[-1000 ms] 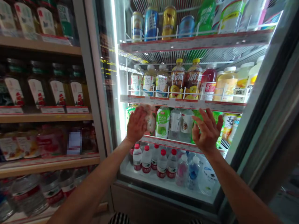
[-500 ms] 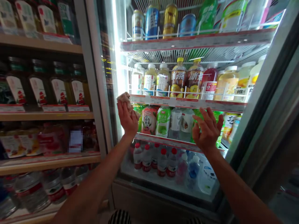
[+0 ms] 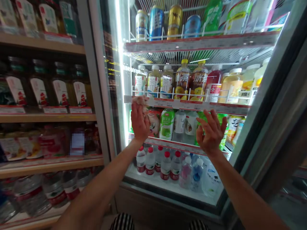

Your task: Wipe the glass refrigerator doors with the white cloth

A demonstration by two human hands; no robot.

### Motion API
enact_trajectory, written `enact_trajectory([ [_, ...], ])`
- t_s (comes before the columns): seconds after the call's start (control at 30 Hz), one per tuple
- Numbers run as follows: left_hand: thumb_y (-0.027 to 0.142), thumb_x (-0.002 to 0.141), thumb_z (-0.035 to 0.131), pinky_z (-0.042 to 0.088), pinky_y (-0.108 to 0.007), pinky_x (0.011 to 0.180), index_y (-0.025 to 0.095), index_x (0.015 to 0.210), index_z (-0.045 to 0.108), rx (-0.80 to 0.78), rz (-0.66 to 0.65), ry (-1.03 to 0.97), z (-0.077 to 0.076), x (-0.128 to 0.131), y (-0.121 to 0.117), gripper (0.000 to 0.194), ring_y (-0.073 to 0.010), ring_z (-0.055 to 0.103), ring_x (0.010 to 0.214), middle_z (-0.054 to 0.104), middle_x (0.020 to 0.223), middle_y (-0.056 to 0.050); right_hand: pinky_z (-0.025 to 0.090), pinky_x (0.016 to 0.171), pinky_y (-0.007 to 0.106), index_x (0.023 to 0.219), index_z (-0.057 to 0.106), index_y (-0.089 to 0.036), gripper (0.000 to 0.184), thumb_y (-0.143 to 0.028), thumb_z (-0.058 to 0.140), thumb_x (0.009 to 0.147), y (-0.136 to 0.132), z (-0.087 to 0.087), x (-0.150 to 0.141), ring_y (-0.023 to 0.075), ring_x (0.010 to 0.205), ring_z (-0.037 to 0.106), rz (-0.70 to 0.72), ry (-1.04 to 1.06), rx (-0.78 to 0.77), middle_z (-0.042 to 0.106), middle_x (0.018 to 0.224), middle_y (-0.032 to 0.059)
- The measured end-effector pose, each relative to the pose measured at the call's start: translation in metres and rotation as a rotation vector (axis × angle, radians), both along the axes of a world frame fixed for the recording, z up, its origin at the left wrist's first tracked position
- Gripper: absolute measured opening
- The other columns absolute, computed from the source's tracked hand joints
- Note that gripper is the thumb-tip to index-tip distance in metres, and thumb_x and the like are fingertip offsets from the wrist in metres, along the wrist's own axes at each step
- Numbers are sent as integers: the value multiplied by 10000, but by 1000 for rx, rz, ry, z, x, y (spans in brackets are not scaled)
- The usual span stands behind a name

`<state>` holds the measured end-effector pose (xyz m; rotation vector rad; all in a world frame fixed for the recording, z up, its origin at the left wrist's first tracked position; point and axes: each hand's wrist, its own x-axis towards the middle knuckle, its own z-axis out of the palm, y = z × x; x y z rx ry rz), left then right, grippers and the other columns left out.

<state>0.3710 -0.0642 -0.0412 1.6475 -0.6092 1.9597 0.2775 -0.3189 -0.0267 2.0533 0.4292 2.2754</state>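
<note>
My left hand [image 3: 139, 123] is closed on a pale, crumpled cloth [image 3: 142, 100] at the glass front of a lit drinks fridge [image 3: 168, 196]. The cloth overlaps the left part of a white price rail [image 3: 184, 104], and the hand hides some of a red-labelled bottle [image 3: 154, 123]. Farther right, my right hand [image 3: 211, 131] is raised with its fingers apart and holds nothing. Behind it are green bottles on the same shelf; whether its fingertips touch the glass I cannot tell. Just left of it sits a green-labelled bottle [image 3: 167, 124].
Cans [image 3: 175, 20] and bottles line the fridge's upper shelves, and red-capped water bottles [image 3: 166, 164] stand at the bottom. To the left, wooden shelves [image 3: 48, 118] hold dark juice bottles [image 3: 39, 84]. A dark door frame [image 3: 261, 105] rises on the right.
My left hand and the cloth have moved right, from the fridge's left edge to in front of the bottles. My right hand is almost where it was.
</note>
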Motion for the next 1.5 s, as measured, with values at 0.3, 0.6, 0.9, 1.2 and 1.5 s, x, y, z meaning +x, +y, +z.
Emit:
enact_trajectory([
  [0.3,217,885,356,219,-431,1125,217,1412,184,114,-30,3,0,-2,0,554,-214,165,1370,146,1498,-58,213,1075,475,1003,604,-244,277,-191,470,767,0,0,-2,223,1235,454,-16,28,8,572,1251,39],
  [0.6,238,858,414,266,-368,1103,193,1366,303,554,11,-38,-15,-17,-17,522,-185,235,1346,387,1400,-76,196,1080,484,1006,603,-237,283,-185,463,765,-2,-1,-1,233,1244,442,-21,60,14,558,1266,37],
  [0.9,212,864,391,254,-396,1107,184,1408,187,420,45,-18,-16,-16,-23,582,-205,173,1367,213,1479,-80,211,1065,497,1027,595,-240,304,-177,460,762,-1,-1,1,241,1241,444,-21,41,23,562,1258,41],
  [1.2,197,870,363,232,-424,1112,194,1417,157,60,50,14,-11,-8,-3,584,-199,137,1375,118,1501,-72,209,1073,499,1029,587,-250,301,-179,463,764,-1,-1,0,227,1251,433,-32,37,14,552,1271,31],
  [1.5,253,882,393,189,-394,1131,232,1391,249,190,8,32,-22,-3,5,529,-186,199,1362,260,1465,-58,223,1072,494,1018,592,-245,293,-176,459,766,-1,0,0,226,1242,445,-30,20,0,563,1259,35],
])
